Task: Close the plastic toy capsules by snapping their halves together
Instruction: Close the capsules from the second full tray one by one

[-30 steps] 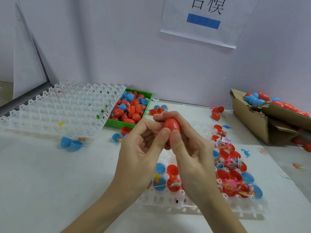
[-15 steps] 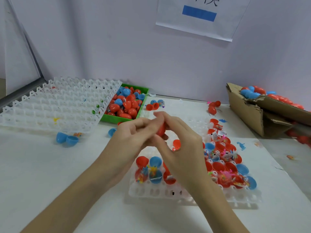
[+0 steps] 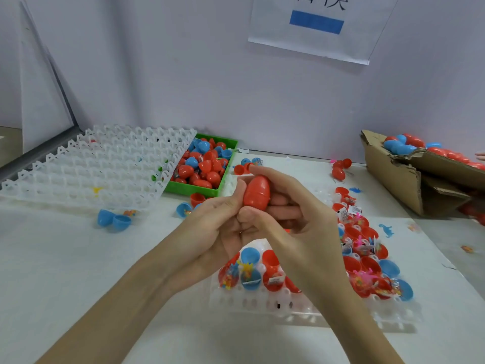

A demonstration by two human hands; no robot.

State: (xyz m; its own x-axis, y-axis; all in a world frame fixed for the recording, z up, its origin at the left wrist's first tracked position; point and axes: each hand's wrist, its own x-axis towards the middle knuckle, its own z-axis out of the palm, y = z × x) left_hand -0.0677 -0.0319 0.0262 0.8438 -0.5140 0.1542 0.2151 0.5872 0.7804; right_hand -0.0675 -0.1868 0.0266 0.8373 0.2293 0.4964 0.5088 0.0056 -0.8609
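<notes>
Head view shows both hands raised above the white tray [image 3: 262, 306] of open halves; a red capsule [image 3: 256, 191] stands nearly upright between them, long axis tilted slightly right at the top; the right hand [image 3: 294, 219] cradles it, fingers curled behind and thumb under its lower end; the left hand [image 3: 210, 227] pinches its left side with the thumb; the halves look joined, so any last squeeze should run along that axis, end to end; the cardboard box [image 3: 393, 174] of capsules lies nearer the right hand.
</notes>
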